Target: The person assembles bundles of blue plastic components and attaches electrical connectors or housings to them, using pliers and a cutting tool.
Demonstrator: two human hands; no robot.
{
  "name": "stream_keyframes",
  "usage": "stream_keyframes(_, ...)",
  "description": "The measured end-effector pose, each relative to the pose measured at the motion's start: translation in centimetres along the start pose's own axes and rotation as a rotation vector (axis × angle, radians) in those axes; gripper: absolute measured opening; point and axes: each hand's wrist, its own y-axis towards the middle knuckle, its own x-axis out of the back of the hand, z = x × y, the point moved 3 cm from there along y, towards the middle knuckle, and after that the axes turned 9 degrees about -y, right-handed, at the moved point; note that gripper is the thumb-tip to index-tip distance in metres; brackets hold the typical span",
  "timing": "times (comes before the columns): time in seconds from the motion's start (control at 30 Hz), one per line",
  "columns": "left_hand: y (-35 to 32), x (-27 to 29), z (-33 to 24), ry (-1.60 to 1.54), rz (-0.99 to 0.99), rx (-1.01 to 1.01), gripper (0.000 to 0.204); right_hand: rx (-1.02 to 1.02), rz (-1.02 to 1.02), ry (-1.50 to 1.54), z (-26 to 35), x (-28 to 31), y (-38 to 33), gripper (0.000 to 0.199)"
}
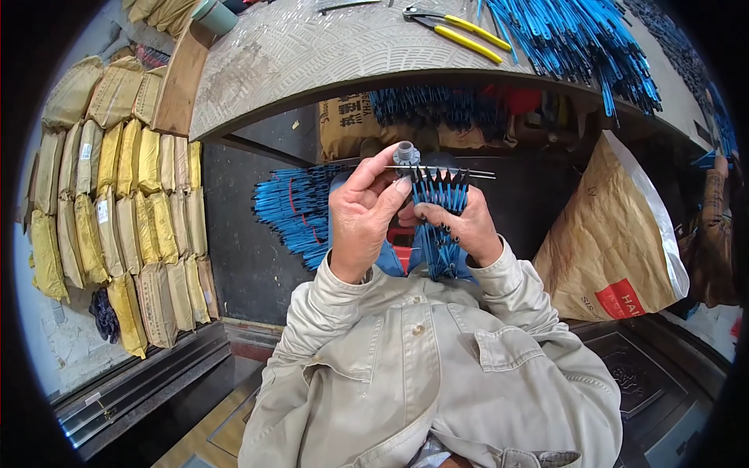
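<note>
Before my chest, my left hand (363, 207) pinches a small grey ribbed plastic fitting (406, 154) between thumb and fingers. Thin metal rods (484, 174) run sideways from beside it. A row of slim blue strips with black tips (439, 191) hangs along these rods. My right hand (474, 226) is closed around the strips, its thumb across their front. Their lower ends reach down to my lap. Left of my knees lies a larger pile of similar blue strips (289, 207), crossed by a red band. The far fingers of both hands are partly hidden.
A grey patterned table (273, 66) curves across the far side, bearing yellow-handled pliers (460, 35) and a heap of blue strips (577, 47). A large brown paper bag (601, 234) stands at right. Stacked yellow and tan packages (117, 187) line the left. Another person's arm (714, 203) shows far right.
</note>
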Motion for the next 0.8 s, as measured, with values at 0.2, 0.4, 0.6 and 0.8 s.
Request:
stream_keyframes(0.2,0.7,-2.1,0.0,0.144,0.053,-0.069,0.038,0.035,-0.097,-0.048,2.0,1.6,-0.7,0.021)
stream_keyframes(0.4,-1.1,-1.3,0.1,0.028,-0.015,-0.023,0.038,0.139,-0.069,-0.063,0.5,0.3,-1.4,0.021)
stream_keyframes(0.6,-1.7,-1.2,-0.2,-0.013,0.001,-0.046,0.039,0.124,-0.085,0.057,0.4,-1.1,-2.1,0.019)
stream_keyframes(0.8,-1.5,-0.9,-0.1,0.175,-0.050,-0.101,0.043,0.186,-0.081,-0.142,0.5,-0.3,-1.6,0.019)
